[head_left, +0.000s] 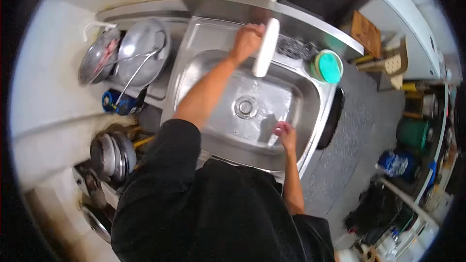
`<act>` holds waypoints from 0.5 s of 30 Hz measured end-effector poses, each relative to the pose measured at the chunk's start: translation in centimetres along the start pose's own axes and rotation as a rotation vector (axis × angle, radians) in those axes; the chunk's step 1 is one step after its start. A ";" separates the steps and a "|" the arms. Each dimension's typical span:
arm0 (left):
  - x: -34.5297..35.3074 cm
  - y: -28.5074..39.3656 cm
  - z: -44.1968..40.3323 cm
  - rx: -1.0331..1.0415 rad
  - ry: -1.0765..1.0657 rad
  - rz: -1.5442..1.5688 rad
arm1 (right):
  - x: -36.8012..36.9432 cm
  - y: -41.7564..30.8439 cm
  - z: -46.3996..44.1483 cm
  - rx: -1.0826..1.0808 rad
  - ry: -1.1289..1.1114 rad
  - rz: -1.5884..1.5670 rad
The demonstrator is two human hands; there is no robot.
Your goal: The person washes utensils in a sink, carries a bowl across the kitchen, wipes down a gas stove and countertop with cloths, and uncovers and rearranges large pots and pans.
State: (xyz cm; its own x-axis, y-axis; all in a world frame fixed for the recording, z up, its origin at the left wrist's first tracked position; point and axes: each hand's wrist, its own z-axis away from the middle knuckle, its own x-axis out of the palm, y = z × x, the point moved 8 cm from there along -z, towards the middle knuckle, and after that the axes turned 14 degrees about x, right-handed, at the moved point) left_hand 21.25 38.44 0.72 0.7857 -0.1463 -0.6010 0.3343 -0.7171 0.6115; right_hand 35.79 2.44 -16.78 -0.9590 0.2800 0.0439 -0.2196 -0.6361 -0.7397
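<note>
My left hand [248, 41] is closed at the back rim of the steel sink [218, 138], beside the upper end of a long white faucet [266, 48]. Its fingers wrap round something hidden behind the faucet. Low over the right half of the basin is my right hand [285, 131], with its fingers curled. Whether it holds anything is too small to tell. A pale streak shows just below its fingertips. Between the hands lies the round drain [246, 107] on the wet basin floor.
A green-lidded tub [327, 68] and a dark wiry heap [293, 48] stand on the sink's back right edge. Large metal bowls [138, 56] sit to the left, above stacked pots [112, 156]. A wooden board [366, 33] and crowded shelves are at the right.
</note>
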 end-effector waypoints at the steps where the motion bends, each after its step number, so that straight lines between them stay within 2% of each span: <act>1: -0.6 0.6 0.8 0.017 0.081 -0.004 | -0.1 -1.8 1.3 0.044 -0.064 -0.099; 2: -1.3 1.3 1.7 0.036 0.161 -0.009 | -0.2 -4.2 2.7 0.026 -0.095 -0.098; 3: -2.9 4.6 3.8 0.005 0.192 -0.306 | -0.3 -6.7 3.9 0.008 -0.133 -0.094; 5: -4.4 8.6 10.5 -0.071 0.250 -0.348 | -0.9 -12.2 6.0 -0.068 -0.201 -0.039; 7: -5.1 11.2 18.0 -0.073 0.194 -0.185 | -0.6 -19.8 9.2 -0.157 -0.170 0.079; 8: -7.1 13.8 21.0 -0.220 0.107 -0.152 | -0.1 -23.3 10.9 -0.235 -0.177 0.131; 10: -9.6 16.2 28.5 -0.234 0.129 -0.221 | 1.3 -28.8 13.9 -0.386 -0.237 0.171; 13: -14.3 20.2 38.9 -0.440 0.237 -0.327 | 3.4 -32.1 15.3 -0.490 -0.397 0.101; 14: -15.2 21.2 41.8 -0.543 0.261 -0.378 | 4.7 -31.6 14.7 -0.477 -0.506 -0.016; 15: -15.7 22.3 43.8 -0.557 0.310 -0.398 | 5.8 -29.8 13.3 -0.451 -0.610 -0.130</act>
State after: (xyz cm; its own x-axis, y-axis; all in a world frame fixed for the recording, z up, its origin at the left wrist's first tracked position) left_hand -6.46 -5.09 1.23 0.6338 0.3099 -0.7087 0.7727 -0.2125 0.5981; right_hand 34.38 13.46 14.51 -0.8883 -0.1965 0.4151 -0.3687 -0.2338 -0.8997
